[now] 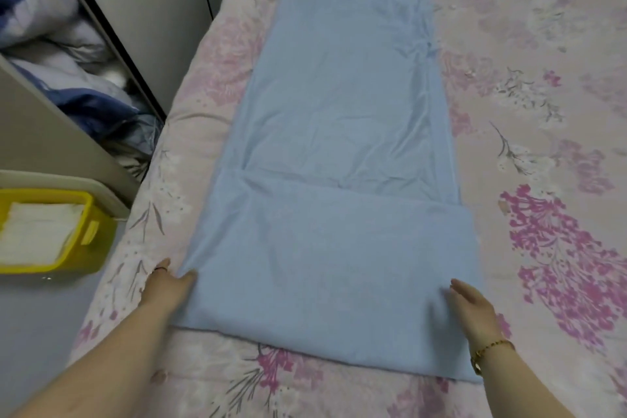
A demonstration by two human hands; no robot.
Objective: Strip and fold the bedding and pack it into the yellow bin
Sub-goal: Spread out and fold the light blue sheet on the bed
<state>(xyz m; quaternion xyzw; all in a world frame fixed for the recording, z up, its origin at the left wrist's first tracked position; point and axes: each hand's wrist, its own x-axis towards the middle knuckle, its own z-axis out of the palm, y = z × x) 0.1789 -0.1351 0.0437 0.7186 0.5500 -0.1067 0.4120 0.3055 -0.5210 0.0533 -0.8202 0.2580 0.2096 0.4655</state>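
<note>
A light blue sheet [339, 132] lies in a long strip on the floral bed [543, 112], with its near end folded over into a wider band. My left hand [168, 288] rests at the fold's left edge, thumb on the blue cloth, fingers straight. My right hand [473, 307] lies flat on the right part of the folded band, fingers straight, a bracelet on the wrist. The yellow bin [84, 254] stands on the floor left of the bed and holds folded white cloth [37, 234].
An open wardrobe [112, 27] at the left holds bundled blue and white bedding [68, 78]. Grey floor [37, 316] runs along the bed's left side by the bin. The floral quilt covers the whole mattress.
</note>
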